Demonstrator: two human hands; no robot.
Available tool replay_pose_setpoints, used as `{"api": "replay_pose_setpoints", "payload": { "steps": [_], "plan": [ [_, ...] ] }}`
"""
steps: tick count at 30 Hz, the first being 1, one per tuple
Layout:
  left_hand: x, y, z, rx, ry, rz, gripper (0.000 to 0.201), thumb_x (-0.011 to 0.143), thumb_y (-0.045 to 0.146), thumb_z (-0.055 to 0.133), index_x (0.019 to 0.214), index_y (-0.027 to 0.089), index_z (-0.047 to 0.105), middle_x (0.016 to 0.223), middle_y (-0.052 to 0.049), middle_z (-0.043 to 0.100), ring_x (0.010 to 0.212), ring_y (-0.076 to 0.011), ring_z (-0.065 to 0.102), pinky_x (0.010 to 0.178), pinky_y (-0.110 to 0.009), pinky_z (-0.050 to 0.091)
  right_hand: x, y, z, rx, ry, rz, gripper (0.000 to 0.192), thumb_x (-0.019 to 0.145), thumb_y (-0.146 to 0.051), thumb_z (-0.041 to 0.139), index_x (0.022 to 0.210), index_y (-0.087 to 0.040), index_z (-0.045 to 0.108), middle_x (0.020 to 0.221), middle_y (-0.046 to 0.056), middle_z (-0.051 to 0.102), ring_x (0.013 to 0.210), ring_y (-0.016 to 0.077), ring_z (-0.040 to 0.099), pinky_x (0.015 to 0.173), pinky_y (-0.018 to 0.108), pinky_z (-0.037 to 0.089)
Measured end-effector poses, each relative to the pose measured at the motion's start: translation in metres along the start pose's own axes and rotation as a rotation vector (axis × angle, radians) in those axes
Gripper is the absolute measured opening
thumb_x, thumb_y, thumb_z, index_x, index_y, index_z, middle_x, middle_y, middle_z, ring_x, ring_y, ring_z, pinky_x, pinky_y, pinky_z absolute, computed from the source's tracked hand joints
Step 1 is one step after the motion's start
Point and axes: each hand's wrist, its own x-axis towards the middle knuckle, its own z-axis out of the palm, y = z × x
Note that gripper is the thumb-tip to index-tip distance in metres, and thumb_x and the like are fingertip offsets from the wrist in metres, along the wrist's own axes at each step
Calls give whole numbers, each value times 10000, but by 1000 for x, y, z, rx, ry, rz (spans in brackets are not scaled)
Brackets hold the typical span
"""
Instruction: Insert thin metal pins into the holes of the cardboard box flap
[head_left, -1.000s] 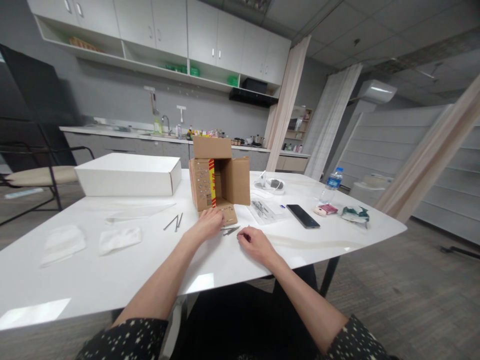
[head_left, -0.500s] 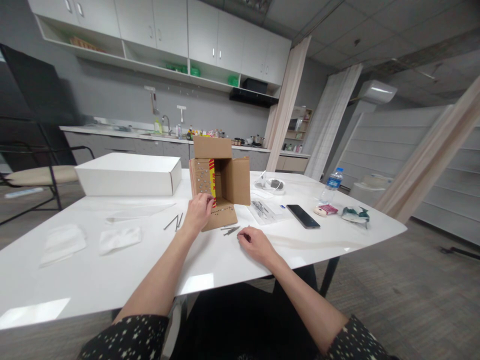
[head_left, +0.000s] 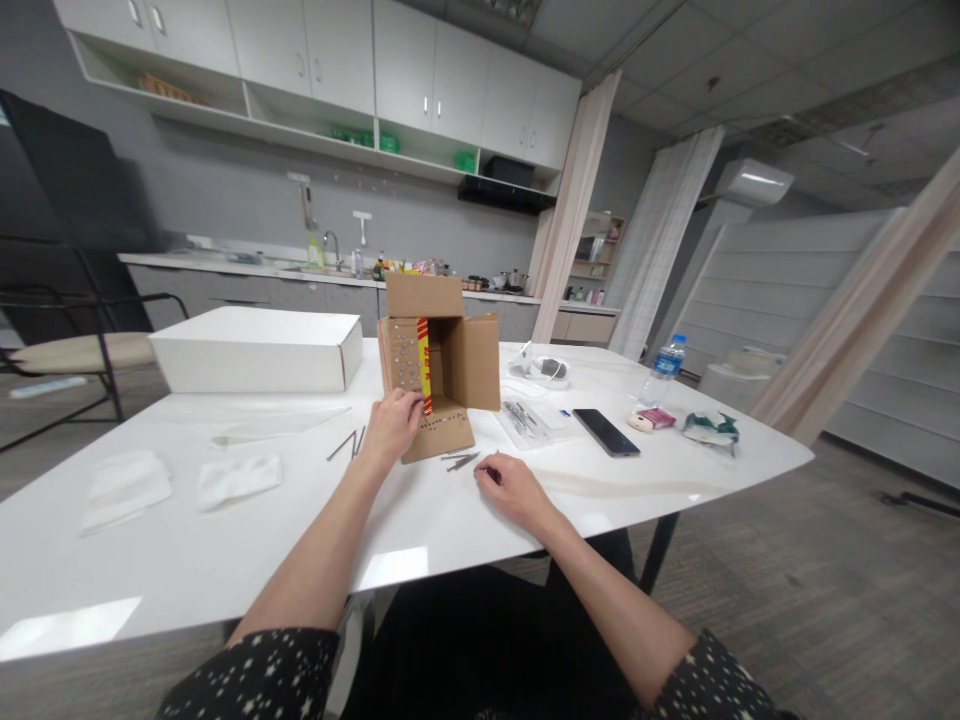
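Note:
An open brown cardboard box lies on its side on the white table, its flaps spread and dotted with small holes. My left hand is raised against the box's left flap, near the red and yellow tape, fingers pinched at it. Whether something small is between those fingers cannot be made out. My right hand rests on the table with fingers curled, just right of a few loose nails. More nails lie to the left of my left hand.
A long white box sits at the back left. White cloths lie at the left. A plastic bag of tools, a black phone, a water bottle and small packets sit to the right. A chair stands far left.
My left hand lifted from the lower flap up to the box's left flap. The right hand stayed put.

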Motion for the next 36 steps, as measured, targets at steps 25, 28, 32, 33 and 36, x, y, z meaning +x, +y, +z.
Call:
{"api": "replay_pose_setpoints", "payload": {
  "steps": [25, 28, 32, 33, 36],
  "plan": [
    [-1, 2, -10, 102, -30, -34, 338, 921, 275, 395, 1037, 194, 702, 1018, -101, 690, 1036, -254, 607, 871, -392, 458, -1, 2, 1, 5, -6, 0, 153, 842, -148, 539, 824, -174, 689, 812, 37, 686, 714, 152, 571, 676, 246, 403],
    [-1, 3, -11, 103, -29, -34, 331, 918, 273, 400, 1022, 195, 704, 1010, -99, 688, 1035, -256, 607, 868, -390, 454, -1, 1, 1, 8, -5, 6, 159, 841, -148, 536, 825, -177, 692, 817, 39, 689, 719, 154, 574, 679, 248, 407],
    [-2, 2, -11, 99, -37, -29, 316, 913, 275, 407, 992, 196, 702, 1000, -93, 688, 1028, -254, 606, 869, -389, 445, 0, 0, 1, 12, -3, 8, 157, 835, -142, 541, 824, -176, 693, 817, 40, 688, 718, 155, 575, 680, 248, 408],
    [-2, 2, -10, 99, -38, -27, 310, 911, 275, 410, 985, 199, 702, 997, -91, 689, 1024, -253, 607, 870, -390, 443, 0, 0, 1, 12, -3, 8, 158, 834, -141, 540, 823, -176, 693, 813, 40, 687, 716, 154, 574, 676, 247, 407],
    [-2, 2, -10, 101, -44, -20, 296, 906, 276, 420, 962, 207, 703, 986, -86, 688, 1015, -250, 607, 872, -390, 438, 0, 0, 0, 10, -5, 9, 158, 834, -141, 539, 817, -176, 693, 802, 39, 683, 711, 153, 571, 668, 246, 403]
  ]
}}
